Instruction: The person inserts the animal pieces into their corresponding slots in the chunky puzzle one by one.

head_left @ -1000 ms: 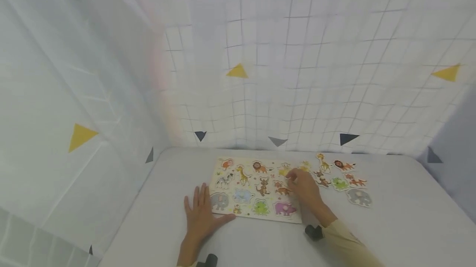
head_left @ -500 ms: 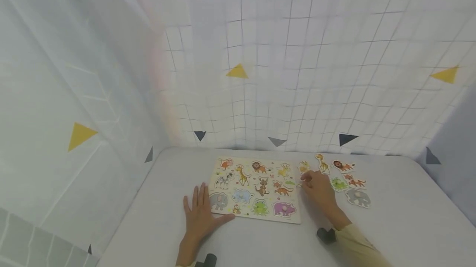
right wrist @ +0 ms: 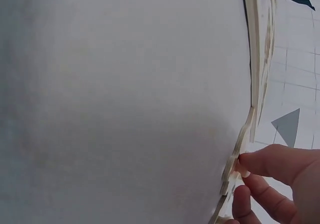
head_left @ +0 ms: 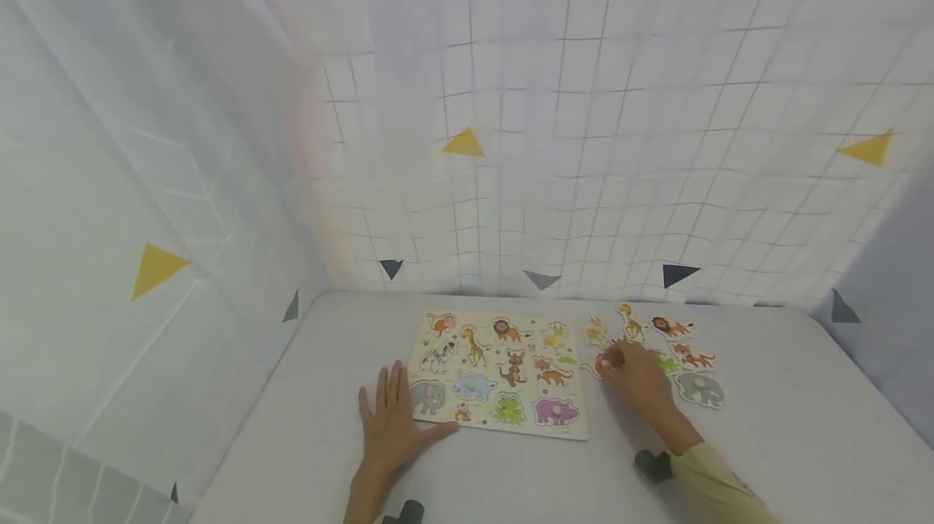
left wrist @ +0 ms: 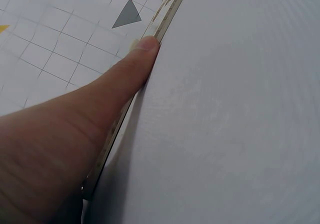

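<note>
A wooden animal puzzle board [head_left: 511, 431] lies on the table in the head view. My left hand [head_left: 390, 418] rests at its lower left corner, fingers spread; the thumb [left wrist: 132, 66] lies along the front edge in the left wrist view. Just right of the board, my right hand [head_left: 642, 382] pinches a small red puzzle piece with a thin tail, apparently the monkey [head_left: 600, 366], between thumb and fingers. In the right wrist view the piece [right wrist: 235, 166] sits close to the table, beside the board's edge [right wrist: 254, 59]. The hand covers part of the loose pieces behind it.
Loose animal pieces lie around the right hand: goat [head_left: 595, 331], giraffe [head_left: 631, 321], lion [head_left: 671, 327], tiger [head_left: 693, 357], frog [head_left: 667, 362] and elephant [head_left: 700, 388]. A gridded white curtain [head_left: 511, 208] hangs behind the white table [head_left: 788, 443].
My right hand has moved right, off the upper right of the board, to the loose pieces, and its fingertips are now at the red piece. My left hand has stayed in place.
</note>
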Demonstrator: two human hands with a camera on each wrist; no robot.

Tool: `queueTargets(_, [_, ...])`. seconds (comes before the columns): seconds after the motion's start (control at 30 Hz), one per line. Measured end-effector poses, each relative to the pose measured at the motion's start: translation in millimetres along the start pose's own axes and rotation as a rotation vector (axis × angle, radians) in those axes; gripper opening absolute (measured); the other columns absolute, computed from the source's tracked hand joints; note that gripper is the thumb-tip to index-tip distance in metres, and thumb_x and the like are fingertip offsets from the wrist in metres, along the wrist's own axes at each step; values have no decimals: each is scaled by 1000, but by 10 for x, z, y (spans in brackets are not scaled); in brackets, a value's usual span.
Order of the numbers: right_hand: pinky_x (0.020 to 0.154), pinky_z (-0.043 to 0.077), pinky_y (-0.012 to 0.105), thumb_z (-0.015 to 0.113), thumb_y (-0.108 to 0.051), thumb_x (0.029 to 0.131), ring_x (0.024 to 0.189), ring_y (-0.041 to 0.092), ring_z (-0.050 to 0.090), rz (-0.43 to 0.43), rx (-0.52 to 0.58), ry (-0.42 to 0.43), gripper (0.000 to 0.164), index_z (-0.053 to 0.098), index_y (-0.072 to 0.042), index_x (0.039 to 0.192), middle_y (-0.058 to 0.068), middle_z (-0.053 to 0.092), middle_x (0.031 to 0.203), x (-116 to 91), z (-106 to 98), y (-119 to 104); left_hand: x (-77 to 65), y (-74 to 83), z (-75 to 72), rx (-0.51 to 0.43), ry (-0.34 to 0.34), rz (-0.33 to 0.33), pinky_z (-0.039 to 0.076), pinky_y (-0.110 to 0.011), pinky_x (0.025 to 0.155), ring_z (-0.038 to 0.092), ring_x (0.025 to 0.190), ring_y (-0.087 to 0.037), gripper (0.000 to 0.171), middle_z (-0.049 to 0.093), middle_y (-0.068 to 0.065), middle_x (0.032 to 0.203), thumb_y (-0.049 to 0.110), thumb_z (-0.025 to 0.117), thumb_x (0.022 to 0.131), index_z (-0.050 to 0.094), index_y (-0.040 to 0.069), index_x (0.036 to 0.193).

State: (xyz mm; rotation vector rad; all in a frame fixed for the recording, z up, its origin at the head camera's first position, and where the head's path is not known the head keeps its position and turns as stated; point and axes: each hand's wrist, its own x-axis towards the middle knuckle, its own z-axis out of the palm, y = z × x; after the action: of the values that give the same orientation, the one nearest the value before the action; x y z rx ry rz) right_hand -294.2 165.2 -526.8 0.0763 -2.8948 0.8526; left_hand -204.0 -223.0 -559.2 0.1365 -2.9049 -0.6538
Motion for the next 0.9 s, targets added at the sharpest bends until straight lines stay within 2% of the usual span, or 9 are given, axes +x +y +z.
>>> queueTargets(0.17, [82, 55, 51, 72, -21, 94, 91, 29, 63, -3, -17, -35, 29, 68, 2, 109, 19, 70, 103, 5, -9, 30, 7, -32, 28, 9, -1, -6, 4, -71, 126, 16, 160, -42, 138, 21, -17, 172, 84, 74, 64, 22, 3, 163])
queueTargets(0.47, [76, 56, 46, 74, -20, 93, 85, 26, 64, -5, -5, -37, 26, 68, 2, 105, 18, 71, 97, 22, -5, 52, 9, -37, 28, 6, -15, -20, 2, -71, 127, 16, 161, -42, 139, 20, -17, 173, 84, 74, 63, 22, 3, 163])
queueTargets(0.7, [76, 56, 43, 74, -20, 92, 86, 24, 64, -6, 3, -39, 23, 69, -1, 105, 15, 72, 97, 45, 13, 108, 20, -17, 32, 2, -28, -24, 0, -70, 128, 13, 161, -41, 139, 18, -16, 174, 85, 74, 64, 20, 3, 163])
queueTargets(0.9, [73, 55, 38, 75, -18, 91, 86, 25, 65, -39, 16, -37, 21, 70, 0, 103, 15, 73, 96, 58, -24, 101, 18, -20, 34, -2, -18, -26, 0, -71, 127, 14, 161, -42, 139, 19, -16, 173, 85, 73, 64, 21, 3, 163])
